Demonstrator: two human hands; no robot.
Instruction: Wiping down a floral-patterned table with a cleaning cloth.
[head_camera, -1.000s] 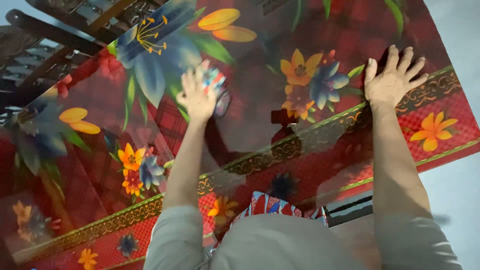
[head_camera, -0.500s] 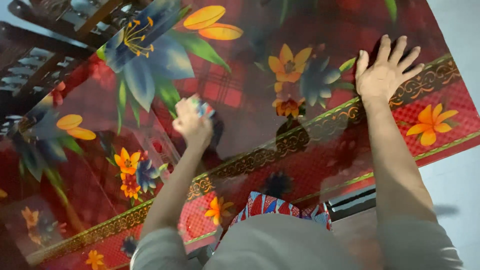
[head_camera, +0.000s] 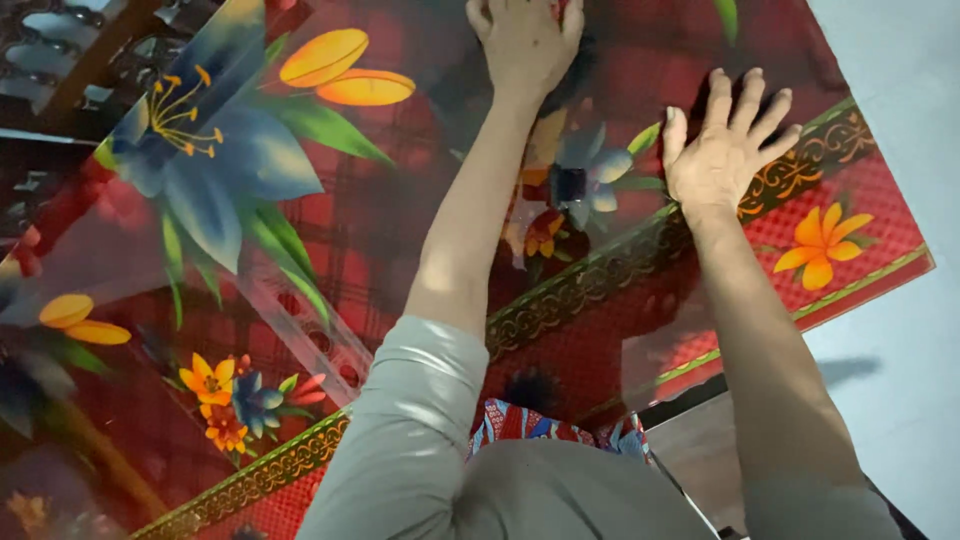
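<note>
Reaching: the person stretches both arms over a shiny bench (head_camera: 330, 230) with a glass top over a red cloth with big flowers.
Left hand: the left hand (head_camera: 522, 40) is far up the glass, near the top edge of the view. A scrap of something red peeks out by its fingers; it may be a cloth, but it is too hidden to tell. Whether this hand is closed on it cannot be told.
Right hand: the right hand (head_camera: 722, 148) lies flat with fingers spread apart, pressing on the glass by the gold border. It holds nothing.
Glass top: it looks hard, smooth and slippery, and it shows reflections. It seems heavy and could crack, so a flat palm is the safe way to touch it.
Hidden thing: if it is a cloth, it is soft and light, best bunched under the palm.
Nearby: a dark wooden chair (head_camera: 70, 50) stands at the far left.
</note>
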